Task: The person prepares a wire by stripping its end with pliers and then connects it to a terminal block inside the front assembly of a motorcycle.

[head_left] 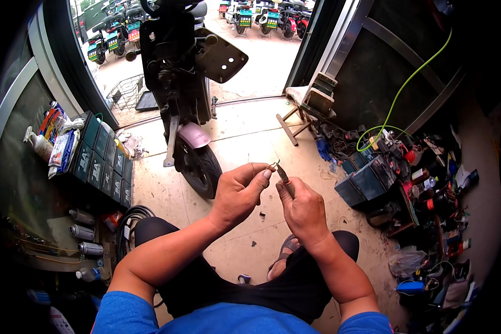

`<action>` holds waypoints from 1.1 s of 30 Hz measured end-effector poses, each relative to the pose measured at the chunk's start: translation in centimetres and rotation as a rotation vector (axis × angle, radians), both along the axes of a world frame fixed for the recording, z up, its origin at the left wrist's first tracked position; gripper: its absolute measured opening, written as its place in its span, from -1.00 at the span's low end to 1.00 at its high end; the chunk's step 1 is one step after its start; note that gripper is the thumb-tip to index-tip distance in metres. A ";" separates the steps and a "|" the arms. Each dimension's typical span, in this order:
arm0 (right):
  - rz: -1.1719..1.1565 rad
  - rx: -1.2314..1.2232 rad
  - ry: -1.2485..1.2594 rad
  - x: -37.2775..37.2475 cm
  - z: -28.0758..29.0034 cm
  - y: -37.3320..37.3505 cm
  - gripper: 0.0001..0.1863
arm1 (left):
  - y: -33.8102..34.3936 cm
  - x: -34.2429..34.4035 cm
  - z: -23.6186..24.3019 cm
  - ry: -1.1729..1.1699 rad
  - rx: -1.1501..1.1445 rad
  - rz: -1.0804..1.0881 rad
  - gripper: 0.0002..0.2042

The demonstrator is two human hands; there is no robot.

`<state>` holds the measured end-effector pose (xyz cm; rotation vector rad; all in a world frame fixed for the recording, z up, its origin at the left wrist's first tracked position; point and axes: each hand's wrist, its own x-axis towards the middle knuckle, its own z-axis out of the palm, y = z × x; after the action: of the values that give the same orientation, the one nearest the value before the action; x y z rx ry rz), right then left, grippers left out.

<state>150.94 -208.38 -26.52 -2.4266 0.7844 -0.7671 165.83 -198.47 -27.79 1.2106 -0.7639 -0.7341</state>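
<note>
A thin wire [271, 166] sits between the two hands, at the tips of the left finger and thumb. The left hand [236, 189] pinches it, with the thumb and first finger closed up close. The right hand [305, 209] has its fingers curled round the handle of a small tool [284, 177], and the tool's metal tip is right by the wire. It may be pliers or cutters; I can't tell which.

The wire looks very light and bendy, so it could be easy to drop or snap. A soft pinch near its end should do. The tool looks hard and stiff, and the handle is the best place to hold it.

Now the things that hold stuff. Far to the left of the left hand is a white spray bottle [40, 146], on top of a pile of dark blocks [94, 170] that look like batteries. Nearer the body on that side, spray cans [82, 216] lie in a row, with a clear bottle [90, 274] below them. I can't see what is inside. To the right of the right hand and nearer the body is a see-through bag [407, 261]; what it holds is too blurry to tell. Way ahead of the left hand, outside the door, is a wire basket [125, 92].
</note>
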 end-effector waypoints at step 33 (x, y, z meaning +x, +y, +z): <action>-0.038 0.054 -0.070 0.4 -1.9 -2.0 -0.64 | 1.1 0.1 0.4 0.027 0.005 -0.028 -0.77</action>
<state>151.33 -210.41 -28.43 -2.3308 0.8154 -0.8298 165.91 -197.37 -27.35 1.1944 -0.7584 -0.7740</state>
